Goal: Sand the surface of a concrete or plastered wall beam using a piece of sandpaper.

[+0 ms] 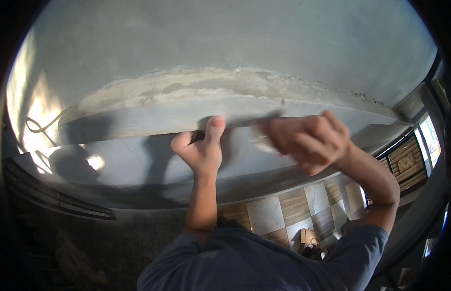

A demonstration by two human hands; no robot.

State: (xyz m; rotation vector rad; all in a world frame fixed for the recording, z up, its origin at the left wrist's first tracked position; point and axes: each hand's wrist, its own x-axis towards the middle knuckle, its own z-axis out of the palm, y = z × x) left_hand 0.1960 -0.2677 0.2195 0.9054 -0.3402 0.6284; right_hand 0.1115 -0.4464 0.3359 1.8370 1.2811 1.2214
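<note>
In front of me, a grey plastered wall ledge (177,114) runs across the view. My left hand (201,150) is at its lower edge, thumb raised and a finger bent at the left. A small dark shape shows between them; what it is, I cannot make out. To the right, my right hand (310,143) is closed in a fist and smeared by motion. A blurred dark strip (250,118) stretches along the ledge from near my left thumb towards this fist. Beside the fist is a pale blur (263,142). The kind of thing held is not clear.
A rough, pale plaster band (196,87) lies above the ledge. Dark metal bars (55,196) stand at lower left, with a looped cord (38,125) above. Below are checkered floor tiles (264,213) and a tan box (309,236). Wooden slats (407,162) stand at right.
</note>
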